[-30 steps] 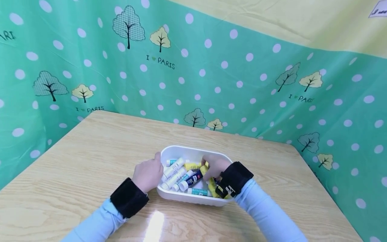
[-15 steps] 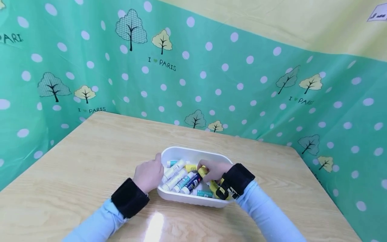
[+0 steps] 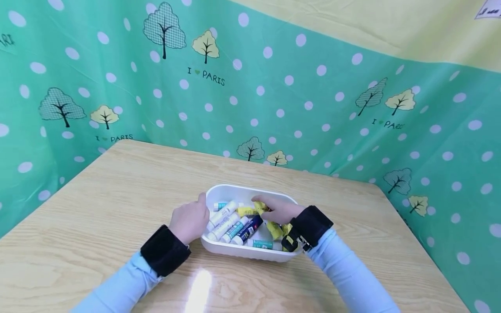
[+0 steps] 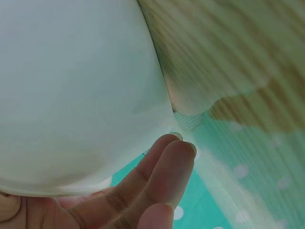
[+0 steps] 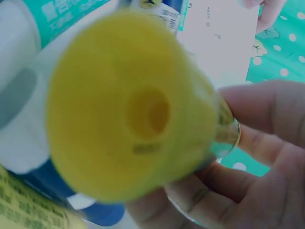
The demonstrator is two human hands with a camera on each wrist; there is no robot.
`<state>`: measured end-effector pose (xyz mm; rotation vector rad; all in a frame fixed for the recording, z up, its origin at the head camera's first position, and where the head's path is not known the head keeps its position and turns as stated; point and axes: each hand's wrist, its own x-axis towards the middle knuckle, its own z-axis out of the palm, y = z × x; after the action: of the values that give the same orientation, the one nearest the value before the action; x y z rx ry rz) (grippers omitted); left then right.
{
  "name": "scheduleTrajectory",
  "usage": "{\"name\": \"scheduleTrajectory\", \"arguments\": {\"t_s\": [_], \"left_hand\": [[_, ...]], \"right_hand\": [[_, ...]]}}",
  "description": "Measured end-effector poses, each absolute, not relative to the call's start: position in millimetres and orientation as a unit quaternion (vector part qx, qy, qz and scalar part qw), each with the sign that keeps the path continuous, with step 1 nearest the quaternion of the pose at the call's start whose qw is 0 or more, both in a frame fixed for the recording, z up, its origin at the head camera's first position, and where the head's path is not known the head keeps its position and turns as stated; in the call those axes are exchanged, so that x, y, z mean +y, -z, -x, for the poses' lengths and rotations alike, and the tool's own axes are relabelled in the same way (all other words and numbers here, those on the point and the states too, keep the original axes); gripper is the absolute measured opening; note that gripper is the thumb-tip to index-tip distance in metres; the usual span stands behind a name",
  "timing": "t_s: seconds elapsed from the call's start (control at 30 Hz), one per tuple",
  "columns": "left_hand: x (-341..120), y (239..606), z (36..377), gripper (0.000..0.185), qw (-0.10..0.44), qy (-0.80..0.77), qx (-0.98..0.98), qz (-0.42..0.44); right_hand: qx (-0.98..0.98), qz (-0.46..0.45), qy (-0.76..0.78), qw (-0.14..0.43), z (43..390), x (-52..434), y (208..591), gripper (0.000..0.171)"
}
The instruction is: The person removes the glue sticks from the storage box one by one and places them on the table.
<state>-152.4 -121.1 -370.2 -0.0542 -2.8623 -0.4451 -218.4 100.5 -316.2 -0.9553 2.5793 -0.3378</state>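
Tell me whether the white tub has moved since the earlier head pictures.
No. Against the far corners of the table in the head view, the white tub shows no clear shift in any direction; both merely drift together in the picture.

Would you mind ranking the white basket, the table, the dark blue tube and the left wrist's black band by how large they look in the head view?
Largest to smallest:
1. Table
2. White basket
3. Black band
4. Dark blue tube

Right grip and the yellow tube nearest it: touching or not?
Touching. The right wrist view shows the right grip with its fingers pressed around the yellow tube.
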Motion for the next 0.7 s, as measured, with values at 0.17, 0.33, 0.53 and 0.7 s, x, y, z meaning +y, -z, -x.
{"name": "scheduleTrajectory", "arguments": {"t_s": [0.17,0.33,0.53,0.7], "left_hand": [[-121.7,370.1,152.6,0.038,0.120,0.152,-0.981,0.019],[-120.6,368.1,154.7,0.039,0.114,0.150,-0.982,0.019],[-118.8,367.3,152.2,0.041,0.093,0.158,-0.983,0.024],[-118.0,365.9,152.2,0.040,0.094,0.154,-0.983,0.021]], "right_hand": [[0.913,0.334,0.130,0.193,216.2,103.3,309.7,0.052],[0.918,0.313,0.175,0.167,214.0,112.0,300.9,0.051],[0.929,0.269,0.216,0.133,215.1,136.7,293.1,0.051],[0.936,0.232,0.244,0.106,216.6,162.2,290.6,0.049]]}}
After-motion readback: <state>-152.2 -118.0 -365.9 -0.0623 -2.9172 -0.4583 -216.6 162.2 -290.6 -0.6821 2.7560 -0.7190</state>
